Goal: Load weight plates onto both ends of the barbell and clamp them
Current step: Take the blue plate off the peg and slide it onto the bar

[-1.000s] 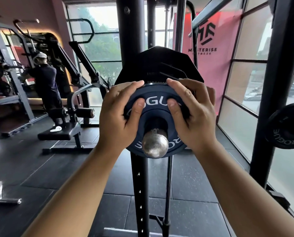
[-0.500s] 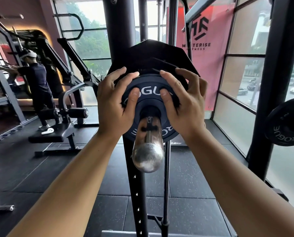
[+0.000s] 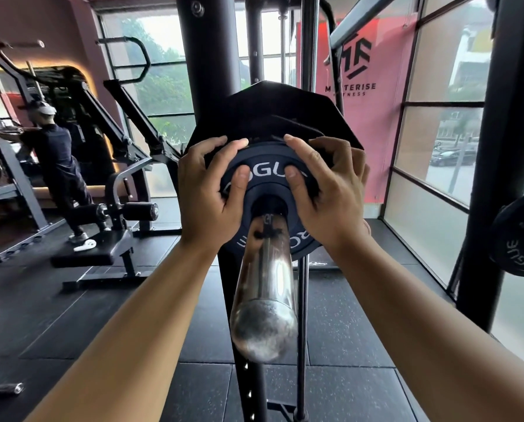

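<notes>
A small dark round weight plate (image 3: 268,181) with white lettering sits on the shiny steel barbell sleeve (image 3: 265,300), which points toward me. My left hand (image 3: 207,193) grips the plate's left rim, thumb on its face. My right hand (image 3: 327,193) grips the right rim the same way. Right behind it on the sleeve is a larger black many-sided plate (image 3: 272,117). Whether the two plates touch is hidden by my fingers. No clamp is in view.
A black rack upright (image 3: 245,345) stands just behind the sleeve. Another upright (image 3: 498,178) at the right carries a stored round plate (image 3: 521,239). A bench machine (image 3: 108,239) and a person (image 3: 56,166) are at the left, windows to the right.
Both hands have slid the small plate farther along the sleeve, away from me, toward the larger plate. Much more bare sleeve now shows in front of it.
</notes>
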